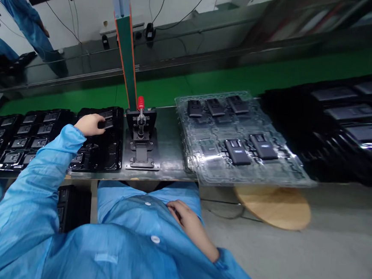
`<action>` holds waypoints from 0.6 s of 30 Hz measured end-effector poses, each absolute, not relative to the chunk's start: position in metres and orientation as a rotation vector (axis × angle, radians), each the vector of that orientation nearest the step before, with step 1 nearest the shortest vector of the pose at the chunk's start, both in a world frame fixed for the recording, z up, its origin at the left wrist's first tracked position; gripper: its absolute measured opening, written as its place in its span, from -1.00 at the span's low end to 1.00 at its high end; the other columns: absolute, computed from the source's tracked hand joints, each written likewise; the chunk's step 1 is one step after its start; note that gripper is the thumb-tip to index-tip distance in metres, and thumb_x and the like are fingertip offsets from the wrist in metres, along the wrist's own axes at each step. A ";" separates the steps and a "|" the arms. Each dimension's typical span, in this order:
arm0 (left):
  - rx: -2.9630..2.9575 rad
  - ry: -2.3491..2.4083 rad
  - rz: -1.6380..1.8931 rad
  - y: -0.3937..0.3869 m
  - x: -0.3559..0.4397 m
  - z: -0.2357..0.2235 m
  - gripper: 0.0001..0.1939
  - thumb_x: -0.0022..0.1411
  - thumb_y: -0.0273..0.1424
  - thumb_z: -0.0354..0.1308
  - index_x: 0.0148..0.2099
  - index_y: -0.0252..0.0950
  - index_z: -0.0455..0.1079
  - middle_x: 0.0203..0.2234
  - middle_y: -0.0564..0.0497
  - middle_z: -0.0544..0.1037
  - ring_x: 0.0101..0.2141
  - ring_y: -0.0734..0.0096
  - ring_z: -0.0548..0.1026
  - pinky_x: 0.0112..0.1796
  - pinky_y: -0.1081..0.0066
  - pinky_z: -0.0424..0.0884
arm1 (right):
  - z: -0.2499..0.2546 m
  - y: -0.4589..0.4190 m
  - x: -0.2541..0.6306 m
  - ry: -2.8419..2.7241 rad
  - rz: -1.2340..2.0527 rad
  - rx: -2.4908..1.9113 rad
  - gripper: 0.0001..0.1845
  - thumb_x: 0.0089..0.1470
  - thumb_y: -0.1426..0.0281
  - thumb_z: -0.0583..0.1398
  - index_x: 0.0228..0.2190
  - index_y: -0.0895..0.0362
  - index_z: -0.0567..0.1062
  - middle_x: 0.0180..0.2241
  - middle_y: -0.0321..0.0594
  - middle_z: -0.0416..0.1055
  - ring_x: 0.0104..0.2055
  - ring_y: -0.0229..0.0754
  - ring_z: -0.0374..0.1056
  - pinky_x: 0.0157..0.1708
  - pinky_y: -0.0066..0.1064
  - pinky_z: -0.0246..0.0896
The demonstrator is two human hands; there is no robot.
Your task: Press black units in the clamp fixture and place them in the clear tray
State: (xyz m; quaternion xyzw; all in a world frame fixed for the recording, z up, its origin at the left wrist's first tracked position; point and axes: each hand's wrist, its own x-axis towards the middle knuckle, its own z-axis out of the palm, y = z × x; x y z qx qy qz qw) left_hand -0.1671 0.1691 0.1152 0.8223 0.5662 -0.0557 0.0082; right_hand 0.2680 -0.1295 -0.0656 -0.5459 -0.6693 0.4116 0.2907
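Left hand at blocky black part, far-right area of tray, grip unclear; right hand relaxed, fingers slightly apart.

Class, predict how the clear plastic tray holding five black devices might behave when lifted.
The clear plastic tray would probably flex, since it looks thin and moulded. Its black devices are unevenly spread, so it may tilt. The glossy surface could feel slippery.

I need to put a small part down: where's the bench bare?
Bare bench lies between the clamp fixture and clear tray; the green strip behind that tray looks bare. Black trays crowd the left, under the left hand, and the far right.
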 end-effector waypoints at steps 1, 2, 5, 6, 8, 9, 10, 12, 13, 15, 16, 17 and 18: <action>2.567 1.776 -0.120 0.160 -0.164 0.118 -0.42 0.18 -0.09 0.26 0.18 -0.23 0.56 0.06 -0.15 0.67 0.03 -0.01 0.63 0.06 0.18 0.51 | -0.065 -0.128 0.266 -1.790 1.082 -1.445 -0.69 0.36 0.17 0.11 -0.22 -0.03 0.63 -0.25 -0.09 0.60 -0.17 0.09 0.57 -0.14 -0.10 0.50; 2.564 1.777 -0.059 0.149 -0.160 0.121 -0.42 0.19 -0.09 0.27 0.19 -0.23 0.55 0.05 -0.14 0.68 0.02 0.00 0.63 0.06 0.18 0.52 | -0.063 -0.127 0.263 -1.796 1.067 -1.432 -0.69 0.36 0.19 0.11 -0.24 -0.03 0.63 -0.27 -0.09 0.60 -0.19 0.08 0.57 -0.16 -0.11 0.50; 2.557 1.748 0.112 0.113 -0.139 0.124 -0.42 0.22 -0.11 0.27 0.22 -0.25 0.52 0.05 -0.13 0.68 0.01 0.03 0.64 0.07 0.18 0.53 | -0.056 -0.120 0.251 -1.830 1.045 -1.391 -0.71 0.35 0.24 0.11 -0.28 0.01 0.60 -0.31 -0.14 0.58 -0.24 0.03 0.55 -0.20 -0.17 0.47; 2.556 1.727 0.152 0.100 -0.130 0.124 -0.42 0.23 -0.11 0.27 0.22 -0.25 0.52 0.05 -0.13 0.68 0.01 0.03 0.64 0.07 0.18 0.53 | -0.051 -0.116 0.246 -1.849 1.045 -1.369 -0.73 0.35 0.27 0.11 -0.28 0.03 0.59 -0.31 -0.15 0.57 -0.24 0.00 0.54 -0.20 -0.19 0.45; 2.546 1.684 0.205 0.076 -0.109 0.119 -0.43 0.24 -0.09 0.26 0.20 -0.27 0.54 0.04 -0.14 0.67 0.02 0.04 0.63 0.08 0.19 0.53 | -0.040 -0.108 0.235 -1.892 1.058 -1.296 -0.77 0.35 0.31 0.12 -0.28 0.05 0.56 -0.32 -0.18 0.55 -0.24 -0.07 0.52 -0.19 -0.27 0.42; 2.530 1.668 0.219 0.065 -0.097 0.115 -0.44 0.24 -0.08 0.26 0.19 -0.28 0.55 0.03 -0.14 0.67 0.02 0.04 0.63 0.08 0.19 0.53 | -0.034 -0.103 0.228 -1.915 1.072 -1.243 -0.79 0.36 0.33 0.13 -0.28 0.05 0.55 -0.32 -0.19 0.55 -0.24 -0.10 0.50 -0.19 -0.30 0.40; 2.506 1.659 0.227 0.055 -0.086 0.111 -0.44 0.24 -0.07 0.27 0.18 -0.28 0.55 0.01 -0.14 0.67 0.01 0.05 0.63 0.06 0.19 0.54 | -0.028 -0.098 0.222 -1.933 1.087 -1.186 -0.80 0.36 0.34 0.13 -0.27 0.06 0.55 -0.33 -0.20 0.54 -0.24 -0.13 0.49 -0.20 -0.33 0.38; 2.446 1.676 0.231 0.040 -0.063 0.100 -0.46 0.24 -0.08 0.28 0.16 -0.28 0.56 -0.04 -0.13 0.67 -0.03 0.06 0.63 0.03 0.20 0.55 | -0.018 -0.088 0.207 -1.946 1.114 -1.086 -0.83 0.35 0.36 0.15 -0.26 0.07 0.55 -0.33 -0.21 0.52 -0.26 -0.16 0.46 -0.22 -0.36 0.35; 2.416 1.699 0.226 0.034 -0.052 0.094 -0.47 0.24 -0.09 0.29 0.15 -0.27 0.57 -0.06 -0.13 0.67 -0.05 0.07 0.64 0.01 0.21 0.55 | -0.014 -0.083 0.200 -1.941 1.124 -1.052 -0.84 0.34 0.38 0.16 -0.25 0.07 0.55 -0.33 -0.22 0.51 -0.28 -0.18 0.44 -0.23 -0.37 0.34; 2.358 1.766 0.197 0.026 -0.032 0.084 -0.50 0.24 -0.10 0.29 0.13 -0.26 0.57 -0.07 -0.13 0.67 -0.06 0.06 0.64 0.00 0.21 0.55 | -0.009 -0.075 0.187 -1.917 1.137 -1.012 -0.87 0.32 0.41 0.18 -0.24 0.07 0.55 -0.32 -0.22 0.49 -0.31 -0.19 0.41 -0.26 -0.37 0.32; 2.328 1.809 0.178 0.023 -0.022 0.080 -0.51 0.25 -0.09 0.29 0.13 -0.24 0.56 -0.06 -0.14 0.67 -0.05 0.05 0.64 -0.01 0.21 0.55 | -0.007 -0.073 0.182 -1.908 1.144 -0.995 -0.88 0.31 0.43 0.18 -0.24 0.07 0.55 -0.32 -0.22 0.49 -0.31 -0.19 0.40 -0.26 -0.37 0.32; 2.299 1.852 0.160 0.022 -0.014 0.076 -0.51 0.25 -0.08 0.29 0.13 -0.23 0.55 -0.04 -0.15 0.67 -0.04 0.04 0.64 -0.02 0.21 0.55 | -0.007 -0.071 0.179 -1.905 1.152 -0.974 -0.88 0.29 0.45 0.19 -0.25 0.07 0.55 -0.32 -0.23 0.49 -0.31 -0.19 0.40 -0.26 -0.36 0.32; 2.273 1.892 0.142 0.022 -0.006 0.073 -0.51 0.25 -0.07 0.28 0.12 -0.23 0.54 -0.02 -0.16 0.67 -0.03 0.03 0.64 -0.03 0.21 0.54 | -0.007 -0.070 0.176 -1.906 1.163 -0.951 -0.88 0.29 0.46 0.19 -0.26 0.07 0.55 -0.33 -0.23 0.49 -0.30 -0.18 0.39 -0.25 -0.36 0.32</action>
